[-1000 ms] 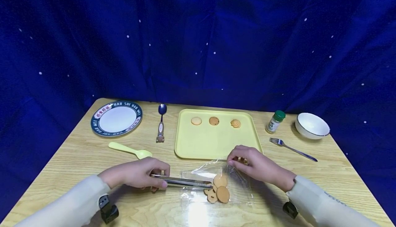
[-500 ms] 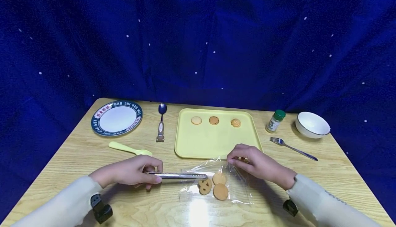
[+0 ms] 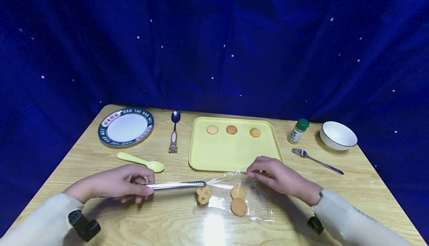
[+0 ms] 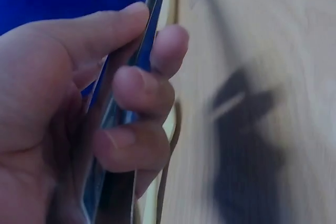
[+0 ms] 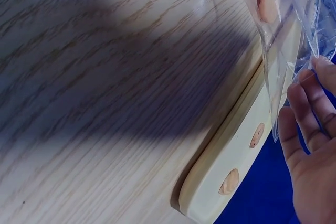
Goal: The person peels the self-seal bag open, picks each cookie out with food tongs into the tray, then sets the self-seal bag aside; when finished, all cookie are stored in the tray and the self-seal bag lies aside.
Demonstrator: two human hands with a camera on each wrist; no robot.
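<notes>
My left hand [image 3: 125, 184] grips metal tongs [image 3: 177, 185], its fingers curled round them in the left wrist view. At the tongs' tips hangs a cookie with holes [image 3: 203, 195], by the left mouth of a clear plastic bag [image 3: 258, 201]. Two round cookies, an upper one [image 3: 237, 192] and a lower one [image 3: 239, 207], lie inside the bag. The bag's upper edge is pinched by my right hand [image 3: 276, 175], also seen in the right wrist view. Behind the bag is a yellow tray [image 3: 221, 153] bearing a plain cookie [image 3: 212, 129], a speckled cookie [image 3: 231, 129] and a swirled cookie [image 3: 255, 132].
To the left are a rimmed plate [image 3: 147, 125], a spoon with a brown handle [image 3: 173, 138] and a yellow spoon [image 3: 155, 166]. On the right stand a green-capped shaker [image 3: 298, 131] and a white bowl [image 3: 338, 136], with a fork [image 3: 316, 161] nearer me.
My left hand and the tongs have moved left, drawing the holed cookie away from the two round ones toward the bag's left edge. My right hand stays in place.
</notes>
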